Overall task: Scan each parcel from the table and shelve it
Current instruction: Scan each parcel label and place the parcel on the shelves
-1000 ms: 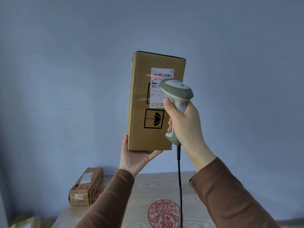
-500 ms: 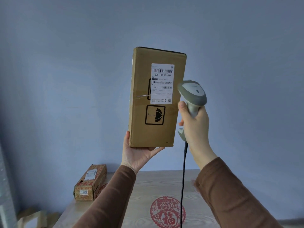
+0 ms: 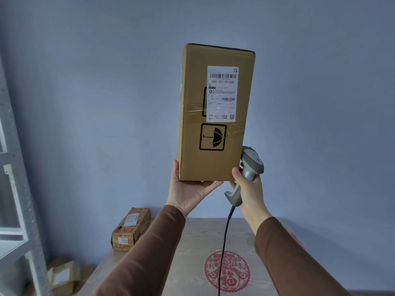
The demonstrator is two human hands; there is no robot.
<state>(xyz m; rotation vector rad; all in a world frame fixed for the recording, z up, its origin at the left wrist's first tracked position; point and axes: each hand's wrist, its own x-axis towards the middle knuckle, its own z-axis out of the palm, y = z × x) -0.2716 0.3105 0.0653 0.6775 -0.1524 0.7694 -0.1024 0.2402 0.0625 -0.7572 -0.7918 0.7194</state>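
Observation:
A tall brown cardboard parcel [image 3: 192, 107] stands upright in the air, its white barcode label and umbrella mark facing me. My left hand [image 3: 188, 193] holds it from below, palm under its bottom edge, thumb on its left side. My right hand [image 3: 248, 193] grips a grey corded barcode scanner [image 3: 250, 167] just right of the parcel's lower corner, its head down beside the box. No red scan line shows on the label. A second, smaller parcel [image 3: 130, 228] with red print lies on the table's far left corner.
The wooden table [image 3: 192, 242] below carries a red round paper-cut emblem [image 3: 227, 272]. A white metal shelf frame [image 3: 12, 210] stands at the left edge. Cardboard boxes [image 3: 62, 276] lie on the floor beside the table. A plain blue-grey wall is behind.
The red scan line on the label went out. My right hand dropped the scanner from in front of the label to beside the parcel's lower right corner. The view shifted left, revealing the shelf.

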